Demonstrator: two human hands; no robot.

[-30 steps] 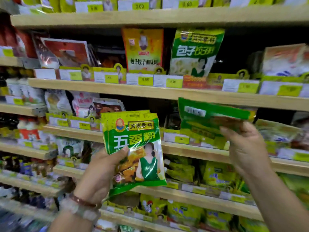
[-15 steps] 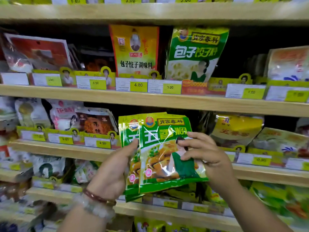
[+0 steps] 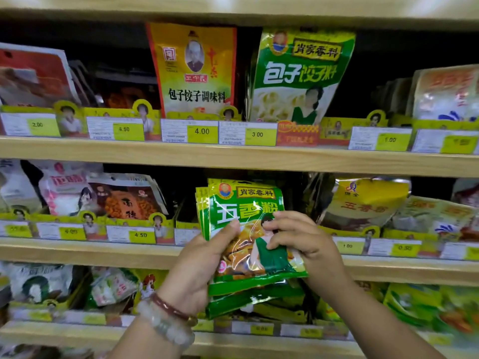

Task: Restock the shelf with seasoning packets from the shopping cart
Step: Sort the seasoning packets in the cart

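**Stack of packets squared up in front of the middle shelf**

The left hand grips the green seasoning packets from the left edge, thumb pressed across the front and fingers curled behind. The right hand pinches the front packet at its right side, fingertips bent onto the printed face. Several packets lie one behind another, their edges fanned slightly at the lower left.

The stack is held in the air, upright, its long axis near vertical and tipped a little to the right at the bottom; the printed face looks toward the person, the header up. It sits in front of the middle shelf, just before a dark gap between a brown packet and a yellow packet.

This looks like the placing step: packets gathered, not yet shelved. The next move likely calls for pushing the stack forward into that gap, bottom edge dropping behind the price tags, keeping it upright and face out.
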